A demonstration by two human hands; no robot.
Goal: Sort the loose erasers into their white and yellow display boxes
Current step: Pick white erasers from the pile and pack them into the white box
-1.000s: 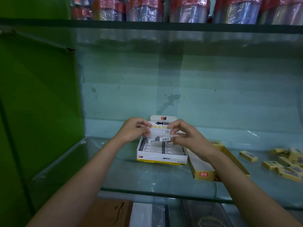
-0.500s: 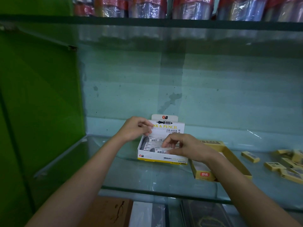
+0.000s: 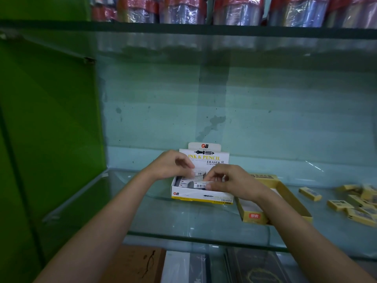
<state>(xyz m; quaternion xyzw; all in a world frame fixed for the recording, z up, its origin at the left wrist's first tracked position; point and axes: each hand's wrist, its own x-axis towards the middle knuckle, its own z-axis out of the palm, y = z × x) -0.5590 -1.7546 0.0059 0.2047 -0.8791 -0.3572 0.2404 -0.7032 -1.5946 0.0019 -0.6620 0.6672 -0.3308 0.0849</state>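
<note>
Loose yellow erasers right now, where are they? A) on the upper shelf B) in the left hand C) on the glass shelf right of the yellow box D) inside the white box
C: the yellow erasers lie scattered on the glass shelf, right of the yellow box.

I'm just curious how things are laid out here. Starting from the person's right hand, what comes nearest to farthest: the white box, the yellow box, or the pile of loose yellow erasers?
1. White box: under the right hand.
2. Yellow box: beside the wrist, to the right.
3. Loose yellow erasers: far right of the shelf.
</note>
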